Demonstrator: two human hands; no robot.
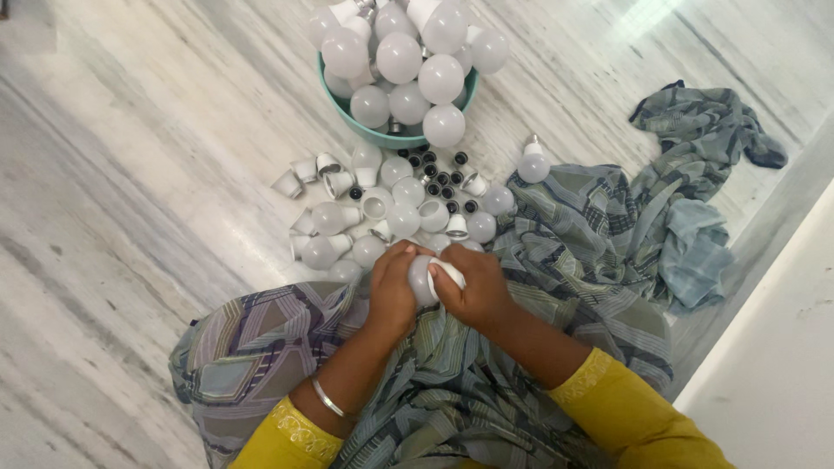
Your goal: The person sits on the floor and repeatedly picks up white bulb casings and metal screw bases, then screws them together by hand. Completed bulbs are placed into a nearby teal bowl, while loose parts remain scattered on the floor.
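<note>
Both my hands meet over my lap on one white light bulb (423, 280). My left hand (392, 288) wraps around its round dome. My right hand (473, 287) grips the white base end (449, 273) of the same bulb. Just beyond my hands, a loose pile of bulbs and bulb parts (382, 213) lies on the marble floor, with white domes, white housings and small black caps (441, 179). Farther away stands a teal bowl (360, 128) heaped with white bulbs (408, 61).
One single bulb (532, 165) lies apart, right of the pile, at the edge of the grey patterned cloth (625, 226) that spreads over my lap and to the right. A white wall or ledge (773, 347) runs along the right side. Grey-veined marble floor (148, 156) lies to the left.
</note>
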